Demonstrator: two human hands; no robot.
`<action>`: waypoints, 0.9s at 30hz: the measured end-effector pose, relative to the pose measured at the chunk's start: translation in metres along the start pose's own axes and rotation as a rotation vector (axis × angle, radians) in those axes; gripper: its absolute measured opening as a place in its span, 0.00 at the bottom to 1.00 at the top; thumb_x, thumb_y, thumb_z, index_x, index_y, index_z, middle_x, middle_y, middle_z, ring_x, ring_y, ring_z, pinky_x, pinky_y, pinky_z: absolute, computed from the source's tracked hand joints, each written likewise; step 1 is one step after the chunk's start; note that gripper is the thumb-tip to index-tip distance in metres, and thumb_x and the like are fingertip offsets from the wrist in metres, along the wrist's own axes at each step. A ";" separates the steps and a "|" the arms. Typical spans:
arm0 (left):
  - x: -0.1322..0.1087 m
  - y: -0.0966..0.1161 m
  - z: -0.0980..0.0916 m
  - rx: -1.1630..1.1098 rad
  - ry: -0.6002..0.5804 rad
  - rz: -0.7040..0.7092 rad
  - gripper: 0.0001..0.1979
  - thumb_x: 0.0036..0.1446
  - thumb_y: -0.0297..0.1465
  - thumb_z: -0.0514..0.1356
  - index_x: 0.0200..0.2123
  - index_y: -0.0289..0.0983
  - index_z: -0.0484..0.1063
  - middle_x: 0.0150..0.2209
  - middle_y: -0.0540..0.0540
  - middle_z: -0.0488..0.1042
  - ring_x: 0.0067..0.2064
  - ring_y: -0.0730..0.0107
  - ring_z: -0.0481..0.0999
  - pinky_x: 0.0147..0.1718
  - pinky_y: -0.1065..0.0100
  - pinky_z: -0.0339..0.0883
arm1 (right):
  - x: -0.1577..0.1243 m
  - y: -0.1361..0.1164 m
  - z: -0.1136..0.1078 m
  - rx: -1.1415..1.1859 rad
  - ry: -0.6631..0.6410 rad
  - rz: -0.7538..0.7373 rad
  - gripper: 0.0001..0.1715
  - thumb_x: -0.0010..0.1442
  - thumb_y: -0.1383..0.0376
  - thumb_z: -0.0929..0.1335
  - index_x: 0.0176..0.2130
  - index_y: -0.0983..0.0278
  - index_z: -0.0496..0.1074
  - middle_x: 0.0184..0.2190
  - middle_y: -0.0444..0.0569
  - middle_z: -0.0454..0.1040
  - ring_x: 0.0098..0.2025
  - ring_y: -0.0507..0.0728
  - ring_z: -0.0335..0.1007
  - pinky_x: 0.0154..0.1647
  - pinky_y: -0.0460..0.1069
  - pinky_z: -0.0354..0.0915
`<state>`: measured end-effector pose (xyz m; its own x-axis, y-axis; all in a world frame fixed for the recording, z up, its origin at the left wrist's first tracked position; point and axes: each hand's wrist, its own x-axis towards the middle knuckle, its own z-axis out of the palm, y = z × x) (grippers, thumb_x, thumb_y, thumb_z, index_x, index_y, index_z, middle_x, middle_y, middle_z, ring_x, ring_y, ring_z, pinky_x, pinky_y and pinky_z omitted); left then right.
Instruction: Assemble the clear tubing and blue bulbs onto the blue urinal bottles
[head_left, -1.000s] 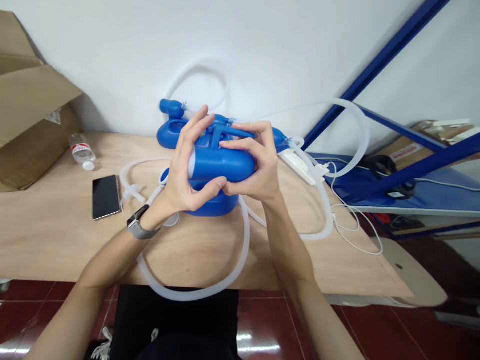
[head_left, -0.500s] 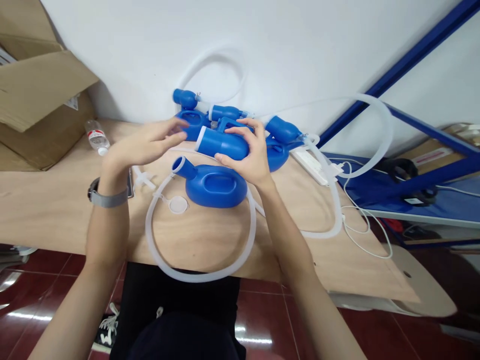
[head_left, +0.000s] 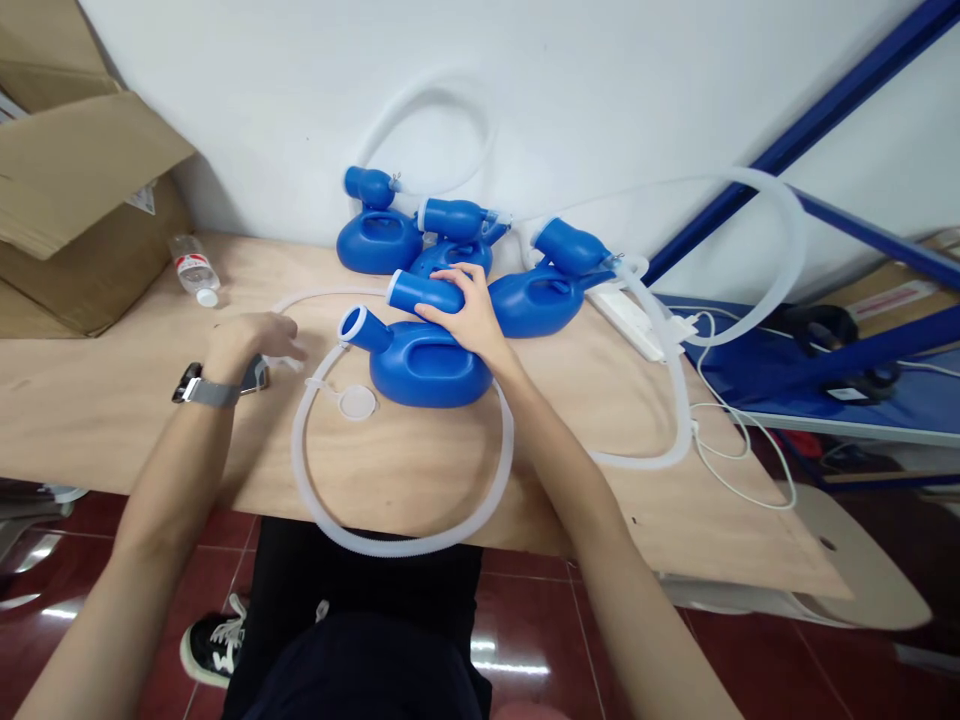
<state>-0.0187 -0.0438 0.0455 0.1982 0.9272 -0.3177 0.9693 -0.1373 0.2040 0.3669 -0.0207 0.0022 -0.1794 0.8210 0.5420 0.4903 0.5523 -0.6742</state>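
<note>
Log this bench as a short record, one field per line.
Right hand: gripping the white-rimmed blue cylinder
Left hand: over the phone; contact unclear
Front jug: blue, mouth open
Round cap: white, flat on the table
Pale hose: looped nearest the person
Wall side: left jug, middle jug, right jug, all blue
Left end: water bottle lying beside the cardboard box

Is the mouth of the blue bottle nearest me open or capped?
Open. The bottle shows a hollow, uncovered mouth, and a round white cap lies beside it on the table.
</note>
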 end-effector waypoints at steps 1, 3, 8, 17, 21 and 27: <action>-0.003 -0.003 0.004 -0.011 -0.048 -0.003 0.41 0.47 0.61 0.71 0.56 0.40 0.86 0.54 0.29 0.86 0.56 0.31 0.83 0.59 0.42 0.73 | 0.000 0.000 0.000 -0.008 0.004 -0.018 0.42 0.56 0.32 0.79 0.58 0.53 0.79 0.68 0.56 0.65 0.75 0.73 0.65 0.81 0.70 0.60; -0.009 -0.005 0.008 -0.042 -0.140 -0.009 0.47 0.54 0.62 0.65 0.69 0.40 0.77 0.65 0.32 0.81 0.63 0.36 0.81 0.62 0.50 0.72 | -0.002 -0.002 0.000 -0.017 0.018 -0.053 0.42 0.57 0.33 0.79 0.59 0.53 0.78 0.69 0.57 0.63 0.77 0.73 0.62 0.82 0.70 0.59; -0.026 0.001 0.005 -0.292 -0.099 0.129 0.51 0.52 0.58 0.68 0.73 0.39 0.71 0.66 0.34 0.81 0.62 0.42 0.82 0.59 0.55 0.75 | -0.003 -0.006 -0.002 -0.030 0.027 -0.095 0.40 0.58 0.35 0.79 0.59 0.53 0.78 0.72 0.58 0.60 0.79 0.74 0.60 0.83 0.71 0.59; -0.036 -0.010 0.004 -0.889 0.669 0.273 0.34 0.56 0.57 0.75 0.59 0.45 0.82 0.53 0.45 0.87 0.53 0.54 0.84 0.59 0.48 0.80 | -0.003 -0.004 0.000 0.007 -0.027 -0.015 0.40 0.57 0.38 0.80 0.60 0.54 0.78 0.71 0.56 0.61 0.78 0.74 0.62 0.83 0.71 0.59; -0.022 0.024 0.025 -0.879 0.928 0.418 0.25 0.64 0.58 0.70 0.49 0.44 0.86 0.47 0.46 0.86 0.47 0.61 0.83 0.51 0.55 0.81 | -0.002 -0.002 0.001 0.030 -0.033 -0.001 0.40 0.56 0.39 0.81 0.59 0.54 0.79 0.70 0.56 0.62 0.78 0.73 0.62 0.83 0.70 0.58; -0.010 0.088 0.059 -0.705 1.012 0.394 0.26 0.75 0.55 0.60 0.53 0.42 0.87 0.47 0.42 0.79 0.45 0.62 0.80 0.41 0.63 0.78 | -0.004 -0.003 0.002 0.069 -0.018 0.019 0.40 0.56 0.39 0.81 0.59 0.55 0.79 0.69 0.56 0.62 0.78 0.71 0.61 0.83 0.67 0.57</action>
<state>0.0728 -0.0857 0.0120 -0.0466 0.7592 0.6492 0.5242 -0.5347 0.6629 0.3649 -0.0249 0.0012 -0.1863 0.8336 0.5200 0.4338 0.5447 -0.7177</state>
